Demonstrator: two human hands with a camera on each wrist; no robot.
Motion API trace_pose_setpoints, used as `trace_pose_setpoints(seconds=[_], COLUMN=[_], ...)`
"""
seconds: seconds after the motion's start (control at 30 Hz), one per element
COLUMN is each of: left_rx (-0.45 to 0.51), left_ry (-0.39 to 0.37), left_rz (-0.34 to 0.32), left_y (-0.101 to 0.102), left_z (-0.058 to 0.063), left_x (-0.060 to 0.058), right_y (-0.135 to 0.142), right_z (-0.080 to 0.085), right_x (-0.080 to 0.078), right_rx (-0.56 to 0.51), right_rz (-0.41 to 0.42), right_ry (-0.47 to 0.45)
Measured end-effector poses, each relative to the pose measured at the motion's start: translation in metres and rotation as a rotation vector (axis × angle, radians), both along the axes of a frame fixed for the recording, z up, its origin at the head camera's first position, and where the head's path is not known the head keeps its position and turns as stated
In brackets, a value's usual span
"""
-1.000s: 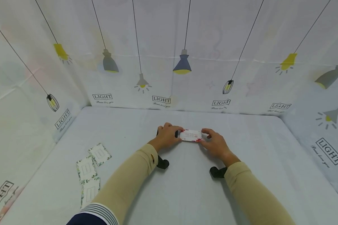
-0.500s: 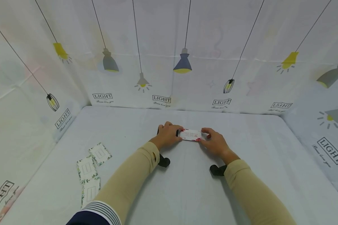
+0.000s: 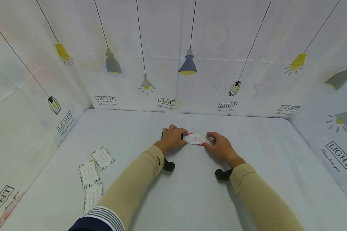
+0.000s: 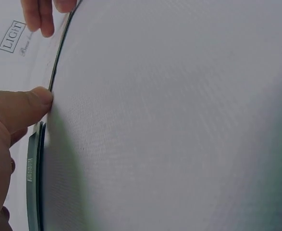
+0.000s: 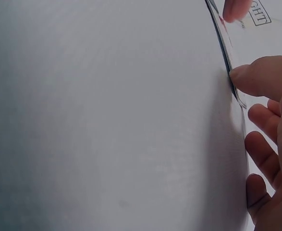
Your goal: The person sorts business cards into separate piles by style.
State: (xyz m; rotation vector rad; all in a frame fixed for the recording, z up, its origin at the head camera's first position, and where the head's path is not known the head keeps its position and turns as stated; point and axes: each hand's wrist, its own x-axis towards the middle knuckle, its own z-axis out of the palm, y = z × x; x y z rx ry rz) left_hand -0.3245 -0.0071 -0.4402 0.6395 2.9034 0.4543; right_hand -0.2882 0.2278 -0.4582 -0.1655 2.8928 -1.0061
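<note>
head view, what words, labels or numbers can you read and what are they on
"LIGHT", boxed, repeated on the patterned cloth.
Script beneath it: too small to read surely.
Red-patterned card: print too small to read.
Leaf-bordered cards: marks too small to read.

At the far middle of the white cloth-covered table (image 3: pixel 191 199), a white rectangular card with red-patterned corners (image 3: pixel 195 139) sits between the left hand (image 3: pixel 172 139) and the right hand (image 3: pixel 221 149). Three white rectangular cards with green leafy borders (image 3: pixel 88 173) lie nearer, on the left, the farthest set right of the other two. A white lamp-printed fabric backdrop (image 3: pixel 214 38) stands behind and along both sides.
</note>
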Motion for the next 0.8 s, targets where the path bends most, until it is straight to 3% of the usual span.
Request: trace_pose_setpoints(seconds=[0.5, 0.8], left_rx=[-0.013, 0.075], left_ry=[-0.004, 0.011], left_rz=[0.006, 0.016], left_y=[0.0048, -0.0006], left_z=[0.0028, -0.0036], left_x=[0.0008, -0.0025], right_y=[-0.0026, -0.0034], right_z=[0.0002, 0.0023], right_x=[-0.0001, 0.0016], right_rx=[0.038, 0.014], right_rz=[-0.006, -0.009], right_ry=[0.007, 0.012])
